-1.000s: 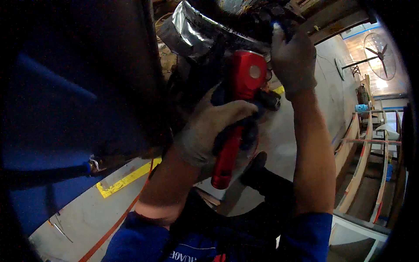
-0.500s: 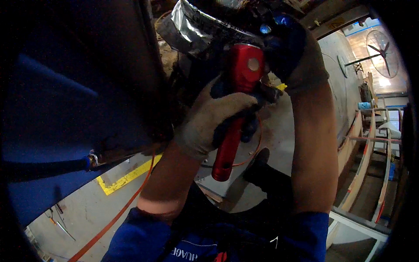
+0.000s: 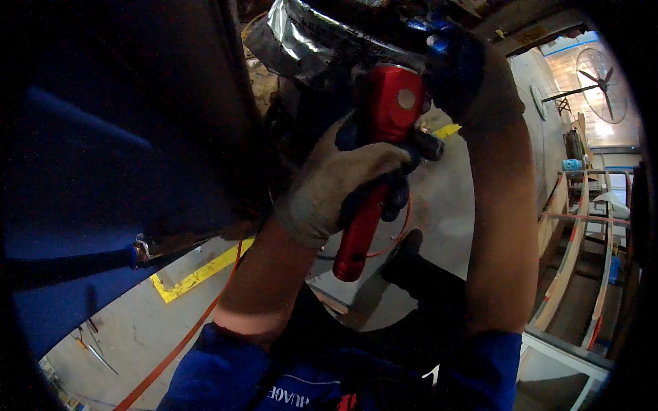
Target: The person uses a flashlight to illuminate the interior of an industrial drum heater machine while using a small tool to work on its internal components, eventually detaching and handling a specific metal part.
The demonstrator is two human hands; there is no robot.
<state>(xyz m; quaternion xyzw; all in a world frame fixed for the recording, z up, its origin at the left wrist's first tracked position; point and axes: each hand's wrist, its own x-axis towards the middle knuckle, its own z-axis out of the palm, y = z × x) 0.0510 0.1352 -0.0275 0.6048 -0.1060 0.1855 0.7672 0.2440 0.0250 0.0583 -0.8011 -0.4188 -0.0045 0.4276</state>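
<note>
My left hand [image 3: 343, 178], in a light glove with a dark palm, is wrapped round a red flashlight [image 3: 394, 109]. The flashlight is tilted, its wide head up and its narrower tail toward me. My right hand [image 3: 473, 82], gloved too, is raised to the right of the flashlight head. Its blue-dark fingers are bent against a dark round part, and shadow hides what they grip. Shiny silver foil [image 3: 295, 41] wraps the left side of that dark part [image 3: 356, 31], just above the flashlight.
A large dark blue panel [image 3: 82, 185] with a hose fitting [image 3: 140, 250] fills the left. An orange hose [image 3: 185, 342] crosses the grey floor past a yellow line [image 3: 199, 270]. Pliers [image 3: 96, 349] lie lower left. At right are a slatted frame [image 3: 576, 253] and a standing fan [image 3: 600, 82].
My right hand and forearm have shifted slightly right, and the fingers have moved up a little. The flashlight's head has tipped slightly right in my left hand.
</note>
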